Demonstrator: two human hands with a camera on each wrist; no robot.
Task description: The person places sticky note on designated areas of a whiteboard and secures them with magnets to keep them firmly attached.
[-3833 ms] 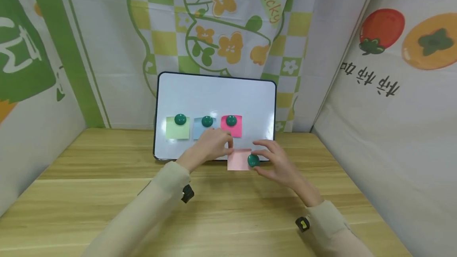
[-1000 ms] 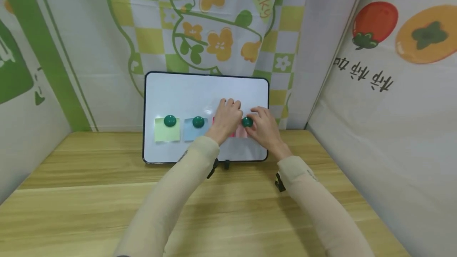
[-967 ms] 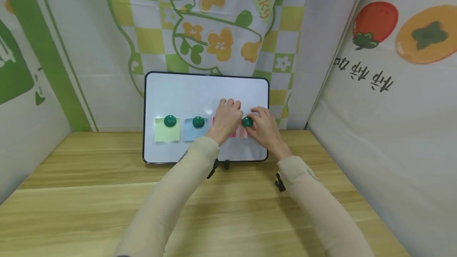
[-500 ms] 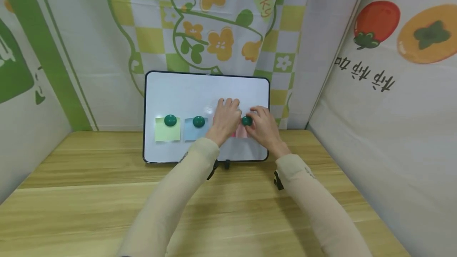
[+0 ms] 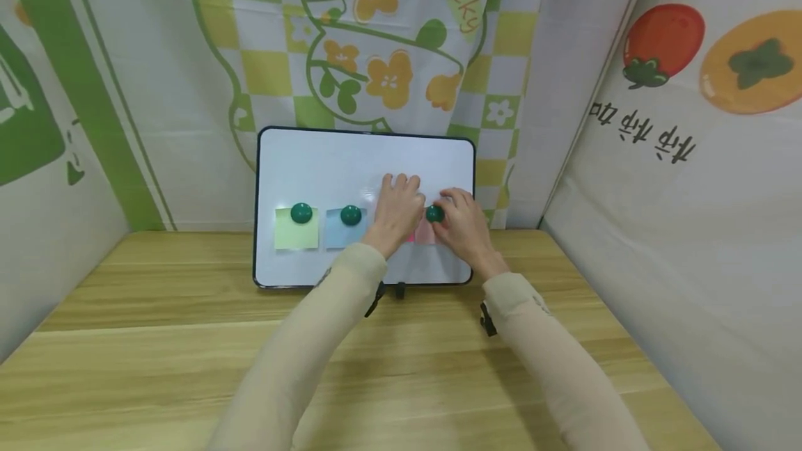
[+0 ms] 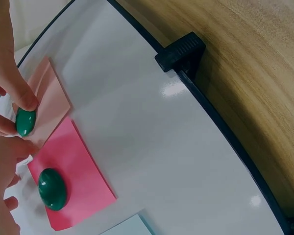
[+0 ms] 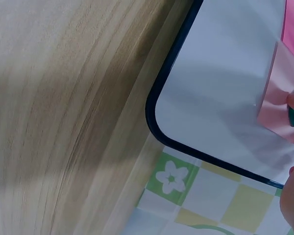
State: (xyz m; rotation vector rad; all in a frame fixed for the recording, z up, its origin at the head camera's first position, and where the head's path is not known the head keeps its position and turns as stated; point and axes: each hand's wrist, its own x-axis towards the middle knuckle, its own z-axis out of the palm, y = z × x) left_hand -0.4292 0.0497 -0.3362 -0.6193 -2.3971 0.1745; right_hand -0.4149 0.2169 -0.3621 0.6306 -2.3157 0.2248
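My right hand [image 5: 465,225] pinches a round green magnet [image 5: 435,214] between thumb and finger, over the upper part of a pale pink sticky note [image 6: 53,93] at the whiteboard [image 5: 326,165]. Beside it, my left hand [image 5: 399,211] holds the same note by its upper edge near the magnet, the fingertips showing in the left wrist view. Just left of the pale note, a hot pink note [image 6: 83,181] sits under its own green magnet [image 6: 52,189]; my left hand hides most of it in the head view. Farther left are a light green note [image 5: 296,235] and a blue note [image 5: 341,235], each under a magnet.
The black-framed whiteboard leans upright at the back of a wooden table [image 5: 188,353], with a black clip foot [image 6: 181,51] at its lower edge. A printed curtain [image 5: 269,33] hangs right behind it. Printed side walls [image 5: 677,242] stand left and right.
Since the earliest frame, both hands have raised the pale pink note and magnet from the board's lower edge to beside the hot pink note. Over the last second the hands stay nearly still.
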